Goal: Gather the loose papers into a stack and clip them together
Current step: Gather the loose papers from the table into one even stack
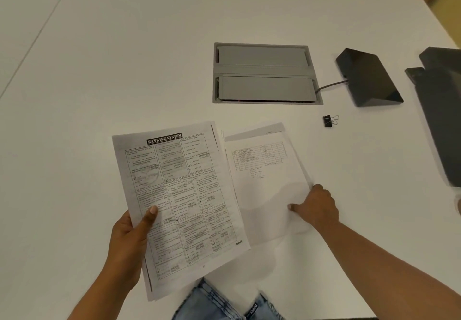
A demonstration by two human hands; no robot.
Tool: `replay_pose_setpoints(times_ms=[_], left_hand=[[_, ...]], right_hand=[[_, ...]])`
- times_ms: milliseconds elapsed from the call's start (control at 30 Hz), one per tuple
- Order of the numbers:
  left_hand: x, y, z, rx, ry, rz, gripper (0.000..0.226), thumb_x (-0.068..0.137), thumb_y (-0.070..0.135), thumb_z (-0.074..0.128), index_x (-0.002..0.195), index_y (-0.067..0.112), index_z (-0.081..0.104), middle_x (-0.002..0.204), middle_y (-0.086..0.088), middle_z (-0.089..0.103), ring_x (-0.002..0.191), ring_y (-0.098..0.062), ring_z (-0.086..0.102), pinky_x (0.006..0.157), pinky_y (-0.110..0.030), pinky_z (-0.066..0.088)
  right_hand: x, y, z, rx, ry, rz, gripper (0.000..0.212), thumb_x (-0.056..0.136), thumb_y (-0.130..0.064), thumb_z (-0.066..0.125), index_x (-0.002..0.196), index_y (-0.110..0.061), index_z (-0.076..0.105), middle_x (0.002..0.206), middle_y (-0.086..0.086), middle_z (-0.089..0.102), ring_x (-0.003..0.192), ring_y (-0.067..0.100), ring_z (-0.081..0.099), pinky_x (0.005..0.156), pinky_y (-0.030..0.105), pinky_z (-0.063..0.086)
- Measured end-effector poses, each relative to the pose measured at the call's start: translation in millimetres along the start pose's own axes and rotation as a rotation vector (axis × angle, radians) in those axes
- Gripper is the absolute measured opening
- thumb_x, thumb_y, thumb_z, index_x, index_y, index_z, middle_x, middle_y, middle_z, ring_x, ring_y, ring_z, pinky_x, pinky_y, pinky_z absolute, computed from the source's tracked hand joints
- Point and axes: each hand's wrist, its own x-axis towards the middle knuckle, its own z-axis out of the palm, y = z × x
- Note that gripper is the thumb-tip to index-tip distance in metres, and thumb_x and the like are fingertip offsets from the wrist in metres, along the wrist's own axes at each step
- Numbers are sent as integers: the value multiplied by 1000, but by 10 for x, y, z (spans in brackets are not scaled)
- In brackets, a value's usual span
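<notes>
Two hands on the papers — one lifting, one pressing.

Left hand [129, 240] holds a printed stack [179, 202] headed "BANKING SYSTEM" at its near-left edge, thumb on top, its grip closed on the sheets and raising them off the white counter [124, 57]. Right hand [315, 207] rests fingers-down on a loose sheet [264, 177] lying flat just right of the stack; its grip holds nothing. A black binder clip [329, 121] sits farther right — well apart, near a grey cable hatch [264, 74].
</notes>
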Motion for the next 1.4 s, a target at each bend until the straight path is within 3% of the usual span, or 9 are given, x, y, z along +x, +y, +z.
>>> replay_pose_setpoints(times_ms=[200,300,367,533,633,833,1033,1233,1400], left_hand=[[32,19,48,-8,-6,5,24,89,30,66,112,24,72,107,-1,79,90,-23,77,73,-40,60],[55,28,57,-15,-7,3,26,89,30,66,114,24,71,109,-1,79,93,-24,77,77,-43,59],[63,26,68,-24,-4,1,26,89,29,66,114,23,71,109,-2,79,94,-25,76,77,-44,59],[74,28,92,-21,0,1,24,91,28,65,114,23,71,108,-2,79,93,-27,76,76,-44,60],[71,71,116,-23,5,5,25,90,30,66,113,25,71,107,-1,79,92,-27,77,76,-45,60],[79,205,163,-39,4,34,24,88,30,67,111,25,71,104,0,80,89,-25,77,71,-42,62],[72,266,232,-51,37,58,14,92,25,66,104,28,71,95,7,81,82,-16,78,58,-27,62],[-6,236,376,-41,14,19,20,91,25,67,110,21,70,98,-1,81,87,-23,78,65,-33,63],[-153,224,588,-56,-63,-35,21,93,22,66,113,18,70,98,-4,81,86,-23,78,65,-32,63]], right_hand=[[146,137,-167,110,-13,-19,69,73,-40,83,129,-7,59,130,14,65,117,34,60,98,41,50],[150,231,-243,160,64,-55,20,76,-32,79,79,-17,65,92,11,74,78,29,63,71,35,55],[144,302,-254,169,95,-67,24,78,-30,78,69,-18,60,77,7,70,68,27,61,61,31,49],[113,483,-264,285,91,-149,25,89,-27,70,103,-7,73,96,12,75,80,29,64,68,28,45],[38,595,-303,464,56,-150,25,91,-20,69,111,-5,72,100,13,74,90,33,68,77,35,52],[-228,759,-552,865,60,-89,16,90,-12,70,106,-11,69,92,1,71,79,11,64,65,26,49],[-480,836,-750,1122,56,-79,17,90,-16,70,106,-15,70,103,6,74,90,20,69,71,31,51],[-784,700,-793,1195,-31,-154,12,89,-16,69,100,-18,73,98,-4,80,88,14,74,72,35,54],[-1018,407,-659,1171,-90,-279,15,87,-12,71,100,-18,73,94,-9,80,82,8,76,60,15,56]])
